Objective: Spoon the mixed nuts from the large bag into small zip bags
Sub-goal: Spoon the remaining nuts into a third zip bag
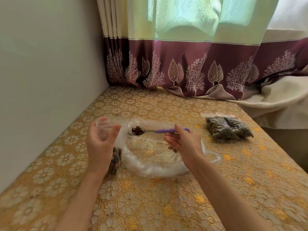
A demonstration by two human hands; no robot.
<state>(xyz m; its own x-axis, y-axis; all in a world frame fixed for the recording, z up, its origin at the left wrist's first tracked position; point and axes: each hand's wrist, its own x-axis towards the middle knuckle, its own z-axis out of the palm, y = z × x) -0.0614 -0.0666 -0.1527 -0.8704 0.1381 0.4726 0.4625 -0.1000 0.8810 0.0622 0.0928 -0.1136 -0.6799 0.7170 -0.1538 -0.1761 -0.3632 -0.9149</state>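
The left hand [100, 140] holds a small clear zip bag [111, 129] open by its mouth. The right hand [185, 142] grips a purple-handled metal spoon [160, 130] loaded with nuts, over the large clear plastic bag [153, 157]

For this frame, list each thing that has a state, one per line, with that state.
Left hand: holds the small zip bag by its mouth.
Small zip bag: mouth held open, some nuts at the bottom.
Right hand: grips the spoon's purple handle.
Spoon: level, loaded with nuts, beside the bag's mouth.
Large bag: open, lying flat, nearly empty.
Filled zip bags: full, lying on the table to the right.
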